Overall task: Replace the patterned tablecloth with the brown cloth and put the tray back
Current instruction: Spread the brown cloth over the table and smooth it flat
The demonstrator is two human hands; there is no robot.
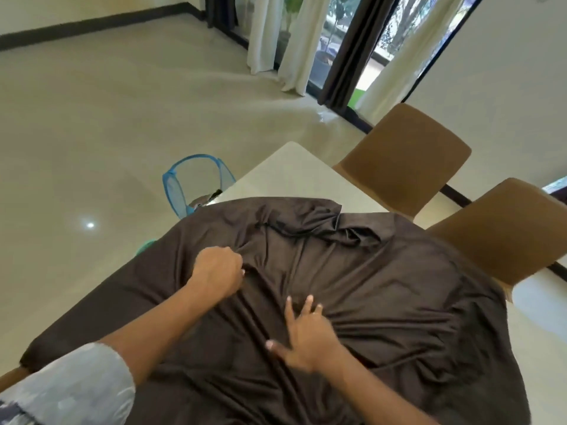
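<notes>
A person's right hand (306, 335) presses flat, fingers spread, on the brown cloth (383, 286) near the table's close edge, while the left hand (216, 271) is closed in a fist around a gathered fold of the same cloth a little farther in. The cloth covers the near part of the table (294, 170) and drapes over its left edge, but it lies rumpled, with a bunched ridge across the middle, and the far corner of the pale tabletop remains bare. Two brown chairs (405, 157) stand along the right edge. Beyond the left edge, a blue mesh hamper (175, 185) sits on the floor. The patterned tablecloth appears already off; spreading and smoothing seem unfinished, and the tray is nowhere in view, so its return looks outstanding.
</notes>
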